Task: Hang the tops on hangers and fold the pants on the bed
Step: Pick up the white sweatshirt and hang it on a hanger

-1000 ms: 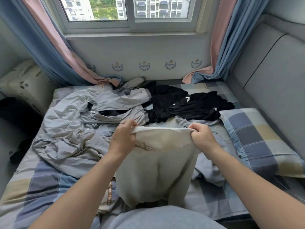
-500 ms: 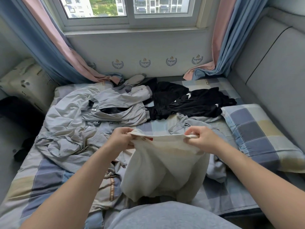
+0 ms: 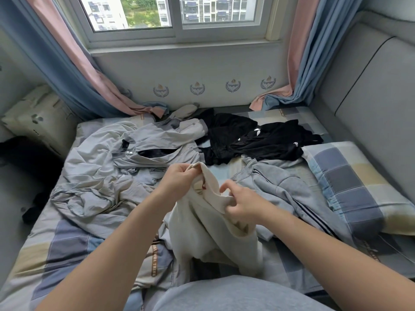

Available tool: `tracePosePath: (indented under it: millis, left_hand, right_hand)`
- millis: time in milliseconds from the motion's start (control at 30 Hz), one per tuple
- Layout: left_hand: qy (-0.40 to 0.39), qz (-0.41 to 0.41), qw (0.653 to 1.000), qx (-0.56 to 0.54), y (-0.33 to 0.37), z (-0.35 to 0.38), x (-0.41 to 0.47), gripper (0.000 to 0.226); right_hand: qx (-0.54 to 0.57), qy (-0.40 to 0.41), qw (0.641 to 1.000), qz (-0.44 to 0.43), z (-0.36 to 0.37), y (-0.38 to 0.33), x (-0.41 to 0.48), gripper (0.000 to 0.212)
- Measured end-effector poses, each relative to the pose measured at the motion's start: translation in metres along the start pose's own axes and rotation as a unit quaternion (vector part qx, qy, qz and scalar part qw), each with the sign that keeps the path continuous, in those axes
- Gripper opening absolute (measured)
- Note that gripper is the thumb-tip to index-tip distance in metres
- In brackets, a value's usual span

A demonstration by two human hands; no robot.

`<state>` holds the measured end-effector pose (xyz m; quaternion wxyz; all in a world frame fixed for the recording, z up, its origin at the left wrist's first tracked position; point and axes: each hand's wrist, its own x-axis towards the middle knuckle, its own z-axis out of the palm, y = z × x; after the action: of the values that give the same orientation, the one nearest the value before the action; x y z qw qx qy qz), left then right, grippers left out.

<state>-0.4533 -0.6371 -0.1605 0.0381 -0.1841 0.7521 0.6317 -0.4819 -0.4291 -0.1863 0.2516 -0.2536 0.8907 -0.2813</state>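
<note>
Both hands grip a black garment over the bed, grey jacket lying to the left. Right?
No: the head view shows the left hand and right hand gripping a cream garment, not a black one. The black clothes lie untouched farther back. The grey jacket does lie to the left.

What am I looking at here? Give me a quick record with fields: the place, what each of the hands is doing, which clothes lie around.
Place: checked bed sheet below a window
Left hand: grips the top edge of a cream soft garment
Right hand: fingers curled into the same garment, lower down
Clothes lying on the bed: light grey jacket, black clothes, grey top with dark stripes
Pillow: blue-and-yellow checked pillow, at the right
Hangers: none in view
</note>
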Motion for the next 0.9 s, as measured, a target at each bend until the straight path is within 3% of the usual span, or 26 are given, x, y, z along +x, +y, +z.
tracePosePath:
  millis: [100,167,233,300,400,500,667,800,900]
  left_hand:
    - [-0.002,0.007,1.0,0.016,-0.001,-0.003,0.0,0.056]
    - [-0.018,0.006,0.999,0.029,-0.002,-0.004,0.0,0.05]
    - [-0.026,0.017,0.998,0.06,-0.004,-0.006,0.001,0.036]
    - [-0.009,0.049,0.99,0.132,-0.009,-0.012,0.005,0.016]
    - [0.029,0.113,0.954,0.276,-0.014,-0.017,0.009,0.029]
    - [0.032,0.147,0.928,0.341,-0.022,-0.019,0.014,0.031]
    - [-0.01,0.041,0.912,0.409,-0.042,-0.026,0.025,0.033]
    - [-0.052,0.005,0.895,0.443,-0.058,-0.034,0.034,0.036]
    - [-0.047,-0.004,0.926,0.376,-0.072,-0.037,0.039,0.037]
  right_hand:
    - [-0.03,0.048,0.998,-0.013,0.003,0.005,-0.004,0.018]
    - [0.002,0.145,0.988,-0.051,0.003,0.004,-0.002,0.034]
    - [0.063,0.21,0.974,-0.05,-0.003,0.004,0.0,0.039]
    - [0.138,0.247,0.959,-0.018,-0.015,0.006,0.002,0.031]
    - [0.235,0.268,0.934,-0.022,-0.038,0.009,0.003,0.03]
    - [0.257,0.246,0.934,-0.042,-0.057,0.012,0.003,0.033]
    - [0.188,0.186,0.964,-0.01,-0.075,0.036,0.006,0.021]
    - [0.045,0.12,0.991,0.04,-0.08,0.063,0.004,0.019]
    - [-0.056,0.159,0.982,0.079,-0.073,0.084,0.004,0.022]
